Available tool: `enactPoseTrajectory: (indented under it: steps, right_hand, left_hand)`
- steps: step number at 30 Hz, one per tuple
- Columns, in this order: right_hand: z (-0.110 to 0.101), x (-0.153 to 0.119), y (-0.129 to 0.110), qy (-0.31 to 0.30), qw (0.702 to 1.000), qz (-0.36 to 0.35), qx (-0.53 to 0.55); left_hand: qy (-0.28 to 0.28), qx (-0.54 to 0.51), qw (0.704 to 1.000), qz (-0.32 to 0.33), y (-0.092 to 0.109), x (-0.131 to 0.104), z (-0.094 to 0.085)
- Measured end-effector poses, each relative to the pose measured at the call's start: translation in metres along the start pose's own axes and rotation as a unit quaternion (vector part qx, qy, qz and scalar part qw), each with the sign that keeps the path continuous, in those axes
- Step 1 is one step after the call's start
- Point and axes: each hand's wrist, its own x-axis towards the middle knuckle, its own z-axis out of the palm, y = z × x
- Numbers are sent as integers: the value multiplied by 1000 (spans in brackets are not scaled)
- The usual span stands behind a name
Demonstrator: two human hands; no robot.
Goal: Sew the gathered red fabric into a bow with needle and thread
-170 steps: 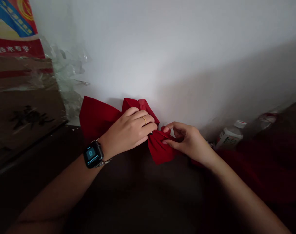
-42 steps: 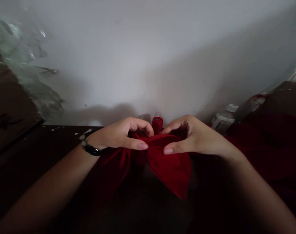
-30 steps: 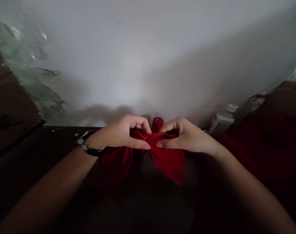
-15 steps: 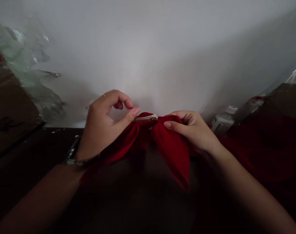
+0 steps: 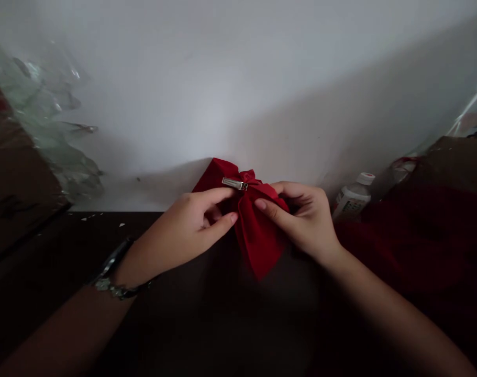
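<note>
Evidently, the bow of bright red fabric (image 5: 259, 238), with wide loops and a narrow pinched middle, has already its bow form, and a slim silver metal clip (image 5: 232, 183) sits at this middle, its long end pointing to the left. So the gathering looks done and the clip looks placed; whether it is firmly fixed, and what is left to do, I cannot tell. The bow is held up in front of the plain whitish wall (image 5: 242, 78), over the dark worktop (image 5: 120, 251), with one pointed end hanging down. The right hand (image 5: 307, 222) has a clear grip on its right side: the thumb presses on the near face and the other fingers go behind the fabric. The left hand (image 5: 183, 225) reaches from the other side, the forefinger stretched just below the clip and the thumb tip at the edge of the fabric, apart from each other; whether this grip pinches some cloth, I cannot tell. Both forearms come up from the lower corners and lean inward, so the hands meet almost in the centre. The left wrist, which carries a pale beaded bracelet (image 5: 112, 288), seems nearly straight.
</note>
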Motion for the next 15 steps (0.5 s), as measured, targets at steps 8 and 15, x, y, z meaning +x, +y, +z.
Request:
enactPoseTrajectory:
  steps: [8,15]
  right_hand:
    - [-1,0,3,-62,998,17,29]
    - [9,0,16,-7,1000,-6,0]
  left_hand:
    - [32,-17,999,-35,13,-12,-2]
    - [103,-301,948,-8,-9,2,6]
